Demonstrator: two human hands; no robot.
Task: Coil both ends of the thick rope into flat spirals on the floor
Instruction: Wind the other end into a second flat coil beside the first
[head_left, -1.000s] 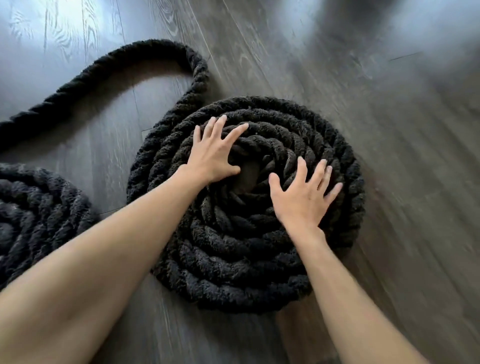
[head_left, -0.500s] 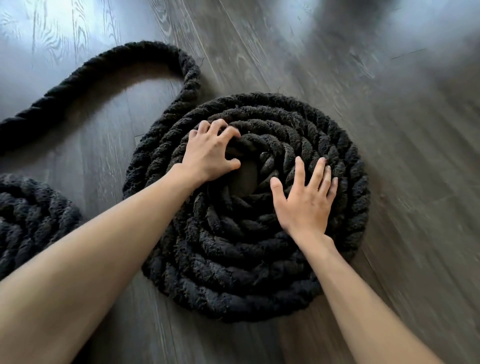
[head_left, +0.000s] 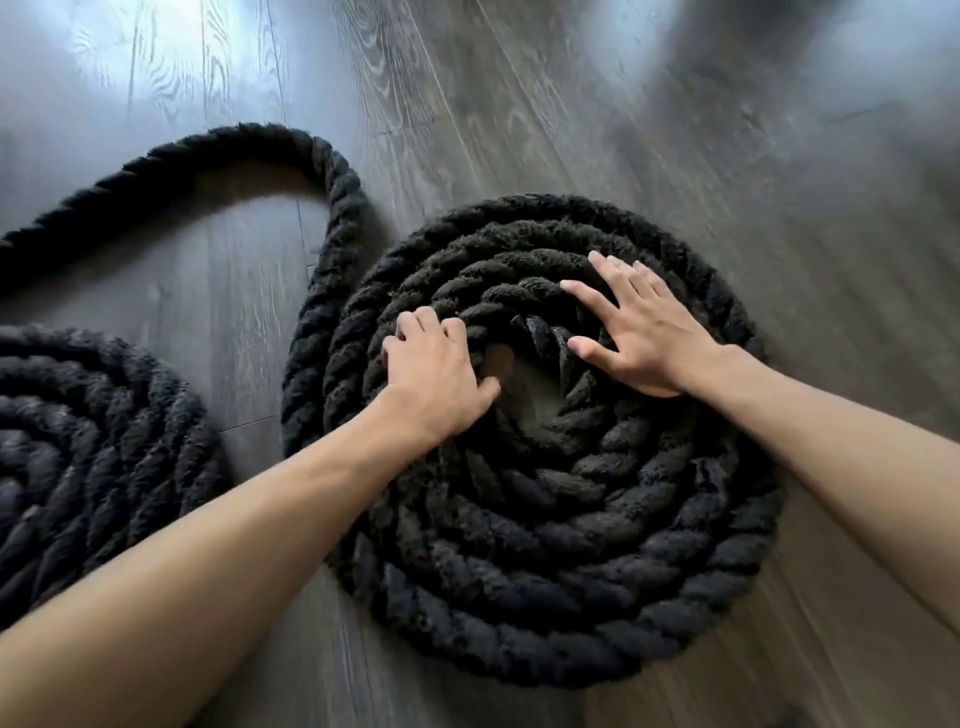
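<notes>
Grey wood-plank flooring (head_left: 675, 104) is covered at centre by a large flat spiral (head_left: 545, 597) of thick black rope. A second spiral (head_left: 93, 441) is cut off at the left edge, and a loose stretch (head_left: 332, 208) is arched away from the centre coil's left side. An inner turn is gripped by the left hand (head_left: 436, 374), fingers curled over it. The right hand (head_left: 644, 332) is laid flat opposite, fingers spread straight, nothing held.

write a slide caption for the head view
Left hand grips an inner turn of the spiral, right hand presses flat; second spiral at left.
</notes>
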